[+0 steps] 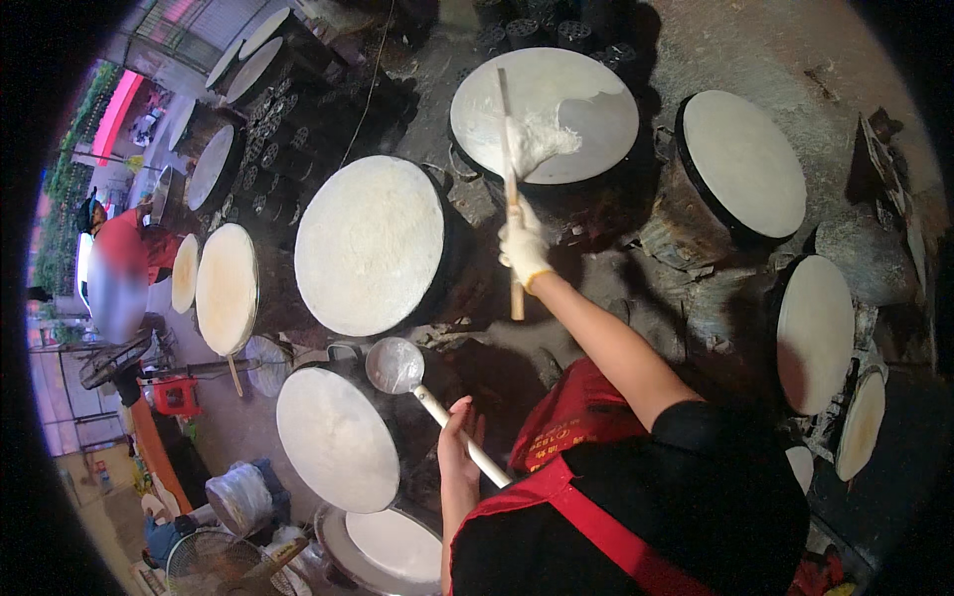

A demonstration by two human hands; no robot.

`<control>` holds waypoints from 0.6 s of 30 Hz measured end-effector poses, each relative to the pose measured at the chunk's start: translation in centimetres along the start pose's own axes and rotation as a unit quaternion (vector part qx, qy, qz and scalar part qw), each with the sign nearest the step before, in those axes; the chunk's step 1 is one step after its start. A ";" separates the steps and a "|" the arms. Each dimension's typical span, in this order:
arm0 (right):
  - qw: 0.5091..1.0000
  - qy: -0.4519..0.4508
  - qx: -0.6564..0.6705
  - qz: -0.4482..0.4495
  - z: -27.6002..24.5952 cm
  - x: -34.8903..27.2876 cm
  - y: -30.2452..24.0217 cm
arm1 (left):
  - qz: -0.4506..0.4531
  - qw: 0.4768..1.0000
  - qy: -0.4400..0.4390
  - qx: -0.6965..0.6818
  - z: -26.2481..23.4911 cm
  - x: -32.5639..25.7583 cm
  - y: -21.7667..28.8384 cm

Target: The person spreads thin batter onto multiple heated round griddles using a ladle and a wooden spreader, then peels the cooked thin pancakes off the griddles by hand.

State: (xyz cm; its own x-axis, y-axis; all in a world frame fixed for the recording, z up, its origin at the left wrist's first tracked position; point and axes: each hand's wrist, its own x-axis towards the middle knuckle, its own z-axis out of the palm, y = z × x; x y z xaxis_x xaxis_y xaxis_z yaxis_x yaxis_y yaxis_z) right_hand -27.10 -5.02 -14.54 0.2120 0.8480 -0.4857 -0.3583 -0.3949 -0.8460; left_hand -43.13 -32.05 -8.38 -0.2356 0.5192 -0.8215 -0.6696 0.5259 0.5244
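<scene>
- Right hand (525, 248), in a white knitted glove with a yellow cuff: fingers wrapped round a long, flat, pale wooden stick (516, 293), its near end sticking out behind the fist.
- Stick crosses the near edge of a large round grey griddle (604, 111) on a dark stove; far end lies close to the far edge. The gloved fist is outside the near edge.
- Wet white batter (542, 144) heaped beside the stick, toward the near edge. Batter covers the left part up to the left edge; bare grey surface from there to the right edge, open for the stick.
- Left hand (459, 437), bare: holding the pale handle of a round-bowled metal ladle (396, 366); some fingers hidden.
- Ladle bowl sits between two white-coated round griddles: just off the near edge of the upper one (370, 245), close by the upper right edge of the lower one (338, 440). Tight room there.
- Dark floor (586, 333) opens between the two forearms.
- White-topped round griddle on a rusty drum (745, 164): well apart from the gloved hand, a dark gap before its left edge.
</scene>
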 end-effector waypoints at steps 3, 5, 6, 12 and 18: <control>0.998 -0.016 0.058 0.019 -5.4 -1.1 -2.3 | -0.021 0.999 -0.045 0.003 1.4 0.7 0.0; 0.999 -0.003 0.043 0.025 -8.2 -0.7 -4.1 | -0.030 0.997 -0.068 0.011 2.6 0.9 0.0; 0.998 0.006 0.056 0.019 -9.2 -0.3 -4.9 | -0.030 0.997 -0.070 0.013 3.3 0.5 0.1; 0.983 -0.063 0.168 0.047 -5.6 0.6 -5.4 | -0.029 0.996 -0.077 0.032 7.2 -0.1 0.2; 0.979 -0.157 0.066 0.108 -16.3 0.1 -4.5 | -0.036 0.996 -0.075 0.037 10.7 0.8 -1.1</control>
State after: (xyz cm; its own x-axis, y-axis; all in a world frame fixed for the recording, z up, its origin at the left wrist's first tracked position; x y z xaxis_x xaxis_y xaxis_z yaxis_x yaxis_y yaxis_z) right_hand -10.69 -8.92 -14.33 -0.1647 0.8248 -0.5409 -0.4828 -0.5456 -0.6850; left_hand -35.05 -25.04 -7.24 -0.0767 0.5707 -0.8176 -0.6260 0.6106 0.4850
